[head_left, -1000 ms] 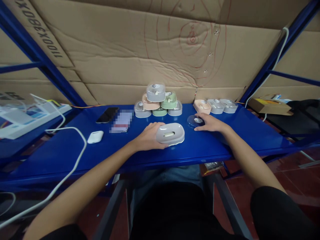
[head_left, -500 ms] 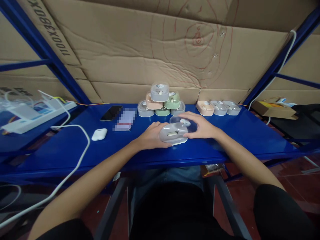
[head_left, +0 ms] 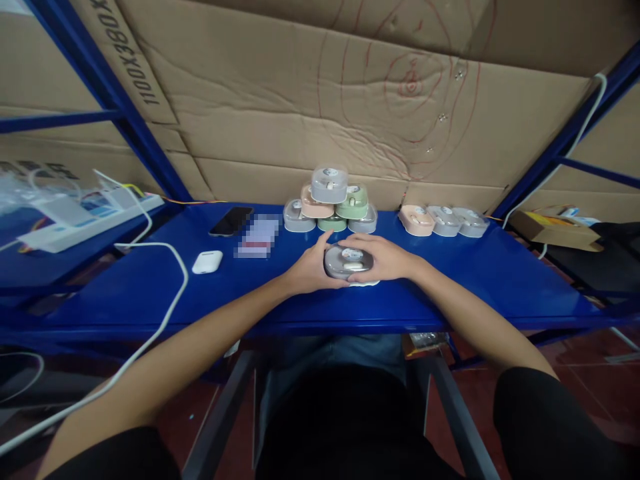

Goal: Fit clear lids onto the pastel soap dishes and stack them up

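Observation:
Near the table's front edge, a small grey plastic box (head_left: 345, 267) with a clear lid and a round sticker is between my two hands. My left hand (head_left: 313, 267) wraps its left side, thumb and fingers around the wall. My right hand (head_left: 383, 259) grips the right side, fingers over the lid's top edge. A light metallic-looking piece shows at the box's front. A thin white edge (head_left: 369, 284) shows beneath the box and right hand; what it belongs to, I cannot tell.
Behind my hands, similar grey, peach and green boxes (head_left: 329, 187) form a pyramid. Three more boxes (head_left: 443, 221) stand in a row at right. Two phones (head_left: 231, 221), a white earbud case (head_left: 207, 262), a white cable (head_left: 173, 293) and a power strip (head_left: 90, 223) are at left.
The clear lid, earlier held tilted and offset over the box by my right hand, now lies over the box. My hands have closed in around both sides. The view has shifted slightly.

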Demonstrator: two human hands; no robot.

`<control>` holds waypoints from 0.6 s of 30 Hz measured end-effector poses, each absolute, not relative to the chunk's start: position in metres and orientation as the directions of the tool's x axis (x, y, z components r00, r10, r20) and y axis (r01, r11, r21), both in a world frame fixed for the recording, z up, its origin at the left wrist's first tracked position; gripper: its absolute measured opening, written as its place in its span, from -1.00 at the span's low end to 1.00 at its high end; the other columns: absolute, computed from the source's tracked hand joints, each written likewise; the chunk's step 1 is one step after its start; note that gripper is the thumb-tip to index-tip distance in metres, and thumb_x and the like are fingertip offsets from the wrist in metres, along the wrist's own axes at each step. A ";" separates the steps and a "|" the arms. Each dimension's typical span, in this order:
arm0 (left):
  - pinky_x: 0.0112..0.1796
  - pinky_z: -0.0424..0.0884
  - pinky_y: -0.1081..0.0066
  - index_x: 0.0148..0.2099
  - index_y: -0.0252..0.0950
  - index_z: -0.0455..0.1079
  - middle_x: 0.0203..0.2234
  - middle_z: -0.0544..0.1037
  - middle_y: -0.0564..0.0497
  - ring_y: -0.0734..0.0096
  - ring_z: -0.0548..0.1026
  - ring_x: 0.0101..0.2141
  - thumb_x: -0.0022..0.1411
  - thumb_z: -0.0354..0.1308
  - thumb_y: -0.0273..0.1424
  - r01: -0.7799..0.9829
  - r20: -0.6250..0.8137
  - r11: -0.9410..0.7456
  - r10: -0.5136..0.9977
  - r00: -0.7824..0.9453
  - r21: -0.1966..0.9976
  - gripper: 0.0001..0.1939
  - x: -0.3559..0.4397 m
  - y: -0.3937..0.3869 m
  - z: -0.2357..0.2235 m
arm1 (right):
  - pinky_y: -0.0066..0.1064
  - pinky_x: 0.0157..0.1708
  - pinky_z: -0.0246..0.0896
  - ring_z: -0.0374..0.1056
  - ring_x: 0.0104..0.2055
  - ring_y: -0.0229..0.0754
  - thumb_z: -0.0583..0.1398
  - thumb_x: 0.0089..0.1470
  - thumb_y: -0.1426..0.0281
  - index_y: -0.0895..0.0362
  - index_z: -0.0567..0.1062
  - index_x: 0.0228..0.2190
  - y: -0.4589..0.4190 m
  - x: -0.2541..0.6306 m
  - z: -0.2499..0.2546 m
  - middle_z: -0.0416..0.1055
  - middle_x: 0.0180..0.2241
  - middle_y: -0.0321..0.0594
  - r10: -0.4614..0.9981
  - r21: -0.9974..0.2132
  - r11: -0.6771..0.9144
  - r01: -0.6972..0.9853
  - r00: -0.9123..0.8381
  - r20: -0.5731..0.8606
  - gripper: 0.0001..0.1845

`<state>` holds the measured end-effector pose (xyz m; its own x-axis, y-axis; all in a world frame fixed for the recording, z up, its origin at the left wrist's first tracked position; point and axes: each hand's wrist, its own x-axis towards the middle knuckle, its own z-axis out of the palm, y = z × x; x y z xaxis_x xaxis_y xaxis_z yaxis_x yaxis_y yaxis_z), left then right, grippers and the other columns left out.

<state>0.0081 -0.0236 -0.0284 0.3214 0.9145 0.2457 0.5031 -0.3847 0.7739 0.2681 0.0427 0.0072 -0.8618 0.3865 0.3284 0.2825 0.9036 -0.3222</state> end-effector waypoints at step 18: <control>0.40 0.34 -0.18 0.67 -0.32 -0.09 0.40 0.45 -0.38 -0.28 0.39 0.42 0.25 0.42 0.04 0.705 0.180 -0.410 0.907 0.380 0.579 0.20 0.004 -0.024 -0.029 | 0.34 0.23 0.44 0.45 0.26 0.48 0.20 0.38 -0.14 0.16 0.41 0.41 0.018 0.313 -0.017 0.47 0.29 0.29 0.742 -0.076 0.613 0.787 -0.540 0.397 -0.16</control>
